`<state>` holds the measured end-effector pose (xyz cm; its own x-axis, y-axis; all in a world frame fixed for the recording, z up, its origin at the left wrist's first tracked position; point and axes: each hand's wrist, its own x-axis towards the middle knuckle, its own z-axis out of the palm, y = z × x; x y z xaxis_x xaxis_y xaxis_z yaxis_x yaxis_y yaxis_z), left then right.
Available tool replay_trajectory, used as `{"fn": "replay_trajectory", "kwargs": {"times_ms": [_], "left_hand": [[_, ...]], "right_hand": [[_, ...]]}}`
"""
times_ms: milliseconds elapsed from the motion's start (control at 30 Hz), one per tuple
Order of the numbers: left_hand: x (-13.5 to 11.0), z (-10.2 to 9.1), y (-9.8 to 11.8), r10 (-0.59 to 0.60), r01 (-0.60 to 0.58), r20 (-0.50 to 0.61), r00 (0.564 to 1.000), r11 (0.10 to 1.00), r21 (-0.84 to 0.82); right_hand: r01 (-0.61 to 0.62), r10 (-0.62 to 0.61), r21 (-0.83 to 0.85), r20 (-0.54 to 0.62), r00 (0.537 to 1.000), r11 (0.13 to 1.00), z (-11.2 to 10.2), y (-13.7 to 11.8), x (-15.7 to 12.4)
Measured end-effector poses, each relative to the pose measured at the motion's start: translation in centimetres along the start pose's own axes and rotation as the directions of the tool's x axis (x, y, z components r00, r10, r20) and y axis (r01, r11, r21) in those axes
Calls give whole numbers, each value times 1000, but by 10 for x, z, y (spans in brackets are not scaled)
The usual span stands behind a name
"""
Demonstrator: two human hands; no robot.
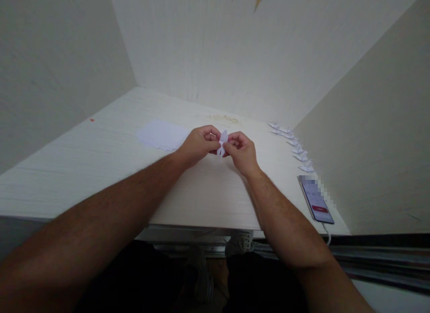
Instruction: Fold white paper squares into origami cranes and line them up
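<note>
Walls [201, 48] close in 3 sides of a pale, faintly streaked tabletop [208, 201], with a brownish stain [230, 119] near the back and a red speck [92, 120] at the left edge. Over the tabletop's middle, a small folded white paper [223, 136] is pinched between thumb and fingers of both left hand [197, 145] and right hand [243, 154]. White sheets [161, 133] lie to the left; folded paper pieces [297, 149] line the right wall, a phone [316, 198] just beside them

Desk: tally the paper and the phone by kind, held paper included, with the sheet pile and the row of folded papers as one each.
Held paper: 1
Sheet pile: 1
Folded row: 1 (pieces too small to count surely)
Phone: 1
Total: 4
</note>
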<state>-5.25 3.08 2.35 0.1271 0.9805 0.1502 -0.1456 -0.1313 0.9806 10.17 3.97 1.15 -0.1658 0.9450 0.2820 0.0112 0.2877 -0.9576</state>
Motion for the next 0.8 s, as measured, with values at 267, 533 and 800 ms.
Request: {"fn": "replay_trajectory", "kwargs": {"times_ms": [267,533,800], "left_hand": [[0,2,0,27,-28,-25,999,999,-37],[-2,1,1,-17,16,-28,999,1000,-7],[-2,0,3,-36,36,-37,999,999,1]], "right_hand": [[21,-21,36,4,1000,999,-2,3,1],[1,-5,124,36,999,992,-5,3,1],[-20,18,100,14,1000,995,-4,2,0]]}}
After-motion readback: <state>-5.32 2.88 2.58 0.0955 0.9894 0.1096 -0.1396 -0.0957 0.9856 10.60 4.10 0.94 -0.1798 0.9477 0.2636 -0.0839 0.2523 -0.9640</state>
